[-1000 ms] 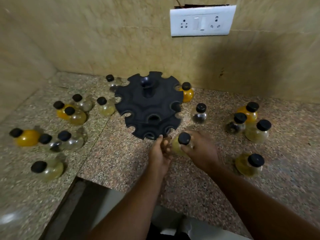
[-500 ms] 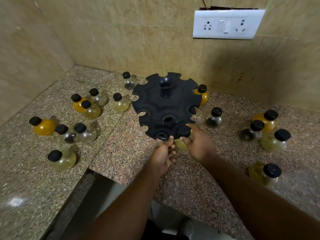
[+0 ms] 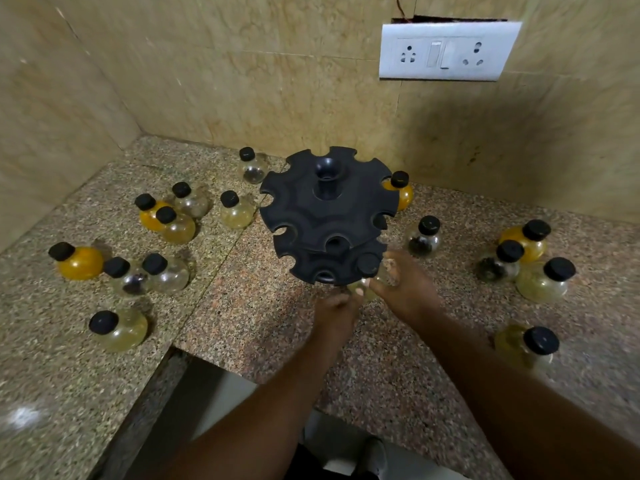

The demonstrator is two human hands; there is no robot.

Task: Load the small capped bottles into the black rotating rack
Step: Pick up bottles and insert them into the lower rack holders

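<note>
The black two-tier rotating rack [image 3: 327, 209] stands at the middle of the granite counter, with notched slots around each tier. My right hand [image 3: 403, 285] grips a pale yellow capped bottle [image 3: 367, 268] whose black cap sits in a front-right notch of the lower tier. My left hand [image 3: 334, 308] is just below the rack's front edge, fingers curled, touching nothing I can make out. Several small round bottles with black caps lie loose on the counter, such as one [image 3: 237, 211] left of the rack and one [image 3: 424, 235] to its right.
Bottles cluster at the left [image 3: 79, 261] and at the right [image 3: 542, 278]; one [image 3: 530, 344] lies near my right forearm. The counter's cutout edge [image 3: 180, 351] is at the front. A white socket plate [image 3: 446, 51] is on the wall. An orange bottle [image 3: 401, 190] sits behind the rack.
My right hand has carried the pale yellow bottle from the counter in front of the rack up into a lower-tier notch. The left hand has stayed near the rack's front edge.
</note>
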